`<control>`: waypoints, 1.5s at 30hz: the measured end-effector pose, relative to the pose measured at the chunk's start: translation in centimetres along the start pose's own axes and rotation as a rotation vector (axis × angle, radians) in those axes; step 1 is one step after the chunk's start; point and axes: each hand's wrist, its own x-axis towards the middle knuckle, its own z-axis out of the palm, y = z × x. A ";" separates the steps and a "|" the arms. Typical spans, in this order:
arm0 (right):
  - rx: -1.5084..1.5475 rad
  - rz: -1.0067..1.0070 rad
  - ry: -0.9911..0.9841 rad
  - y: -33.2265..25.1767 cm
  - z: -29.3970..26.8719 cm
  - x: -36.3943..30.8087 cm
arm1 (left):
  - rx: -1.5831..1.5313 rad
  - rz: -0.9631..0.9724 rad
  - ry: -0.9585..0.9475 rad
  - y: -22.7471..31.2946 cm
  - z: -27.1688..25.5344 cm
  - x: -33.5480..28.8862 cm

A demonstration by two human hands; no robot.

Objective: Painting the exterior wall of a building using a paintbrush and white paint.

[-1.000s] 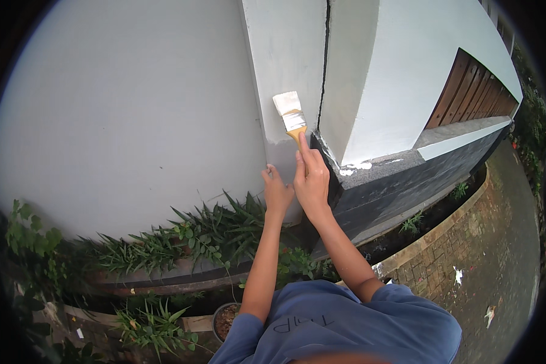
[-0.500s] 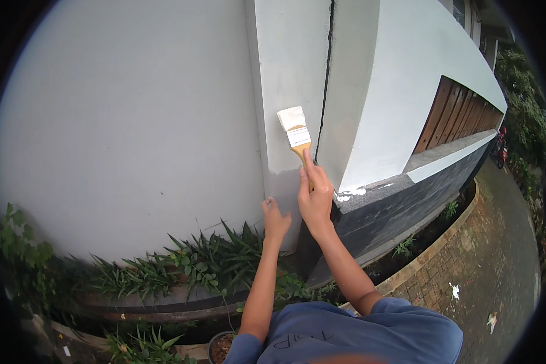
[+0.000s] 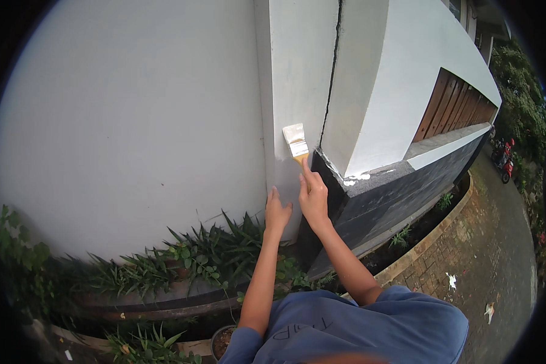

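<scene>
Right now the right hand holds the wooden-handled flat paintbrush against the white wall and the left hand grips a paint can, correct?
Not quite. In the head view the left hand is empty, flat against the white wall. The right hand does hold the wooden-handled flat paintbrush against it.

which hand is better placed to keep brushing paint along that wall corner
Right. The right hand already grips the paintbrush, its bristles against the white wall. The left hand holds nothing and rests flat lower on the wall.

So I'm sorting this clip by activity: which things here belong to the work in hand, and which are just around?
In use:
right hand holding paintbrush
left hand flat on white wall

Just around:
leafy plants
dark stone ledge
wooden slats
red motorbike
brick paving
</scene>
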 end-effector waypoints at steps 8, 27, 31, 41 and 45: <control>-0.048 0.114 0.010 -0.4 -1.1 -2.4 | -0.021 0.030 -0.002 0.1 0.0 0.1; -0.035 -0.060 0.170 -4.4 -1.7 7.5 | -0.223 0.306 0.426 13.0 -7.7 2.7; -0.057 -0.035 0.112 -2.1 -1.4 2.5 | -0.234 0.252 0.388 11.9 -6.6 1.6; 0.045 -0.094 0.209 -7.1 -2.2 7.5 | -0.284 0.175 0.412 9.9 -5.5 0.2; 0.126 -0.019 0.189 -9.5 -2.1 11.3 | -0.297 0.157 0.400 10.5 -5.6 -0.5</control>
